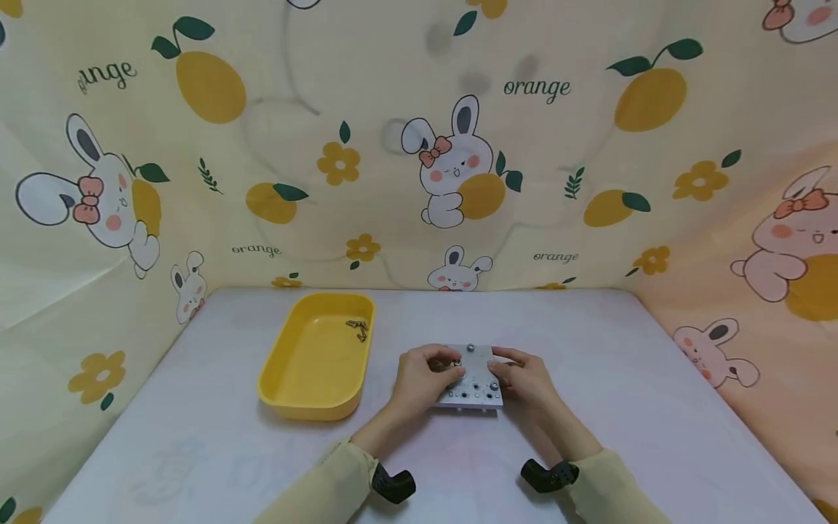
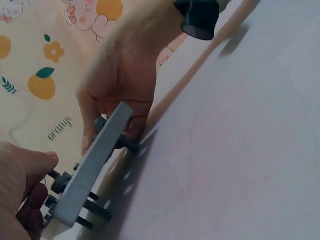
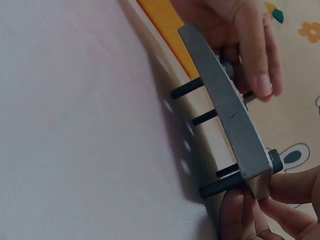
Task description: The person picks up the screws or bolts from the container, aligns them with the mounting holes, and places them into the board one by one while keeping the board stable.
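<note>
A grey metal plate (image 1: pixel 476 367) with several holes and bolts is held slightly tilted above the white table. My right hand (image 1: pixel 527 375) grips its right edge, thumb on the upper face and fingers curled beneath, as the right wrist view shows. At the plate's left side, my left hand (image 1: pixel 422 375) pinches a small bolt (image 3: pixel 251 97) against the upper face between thumb and fingers. Other bolt heads (image 2: pixel 61 183) stand on that face. Threaded shanks (image 3: pixel 220 185) stick out below the plate. The left fingers partly hide the pinched bolt.
A yellow tray (image 1: pixel 308 364) stands on the table to the left, with several small dark bolts (image 1: pixel 358 329) at its right side. Behind and beside the white table (image 1: pixel 589 327) hangs a patterned cloth (image 1: pixel 366 87).
</note>
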Motion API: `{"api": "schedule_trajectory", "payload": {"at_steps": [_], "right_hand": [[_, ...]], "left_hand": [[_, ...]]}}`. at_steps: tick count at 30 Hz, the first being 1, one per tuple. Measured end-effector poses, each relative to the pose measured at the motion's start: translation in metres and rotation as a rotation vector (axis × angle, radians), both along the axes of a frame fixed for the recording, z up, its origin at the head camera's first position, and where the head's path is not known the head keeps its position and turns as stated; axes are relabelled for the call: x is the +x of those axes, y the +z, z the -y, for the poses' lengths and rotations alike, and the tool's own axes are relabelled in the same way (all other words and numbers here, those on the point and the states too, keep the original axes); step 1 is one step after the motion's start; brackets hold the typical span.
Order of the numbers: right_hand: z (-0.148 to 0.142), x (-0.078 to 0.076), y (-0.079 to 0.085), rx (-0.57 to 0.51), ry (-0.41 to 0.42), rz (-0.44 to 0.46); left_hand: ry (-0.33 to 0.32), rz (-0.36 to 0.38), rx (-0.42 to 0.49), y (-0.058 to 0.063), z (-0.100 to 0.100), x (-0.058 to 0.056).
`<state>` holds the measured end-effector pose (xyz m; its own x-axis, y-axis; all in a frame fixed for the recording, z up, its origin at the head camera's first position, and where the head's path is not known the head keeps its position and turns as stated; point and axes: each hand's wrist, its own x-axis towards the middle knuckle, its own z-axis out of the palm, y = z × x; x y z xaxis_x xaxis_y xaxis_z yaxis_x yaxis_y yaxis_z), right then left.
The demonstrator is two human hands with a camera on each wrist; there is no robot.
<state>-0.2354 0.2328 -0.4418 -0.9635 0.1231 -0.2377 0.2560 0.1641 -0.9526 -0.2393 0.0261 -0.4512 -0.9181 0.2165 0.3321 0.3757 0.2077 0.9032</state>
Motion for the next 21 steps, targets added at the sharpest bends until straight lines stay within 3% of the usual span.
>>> {"api": "schedule_trajectory", "payload": {"at_steps": [6, 12, 21], "right_hand": [[0.0033, 0.0014, -0.0004, -0.001, -0.049, 0.010], [0.0096, 0.0028, 0.0009, -0.063, -0.070, 0.020], [0.0075, 0.0049, 0.0020, -0.075, -0.088, 0.053]], "left_hand": [[0.022, -0.076, -0.045, -0.0037, -0.0047, -0.0017], [0.069, -0.020, -0.071, -0.0040, -0.0022, -0.0024], [0.059, 0.020, -0.087, -0.0025, -0.0034, -0.0005]]}}
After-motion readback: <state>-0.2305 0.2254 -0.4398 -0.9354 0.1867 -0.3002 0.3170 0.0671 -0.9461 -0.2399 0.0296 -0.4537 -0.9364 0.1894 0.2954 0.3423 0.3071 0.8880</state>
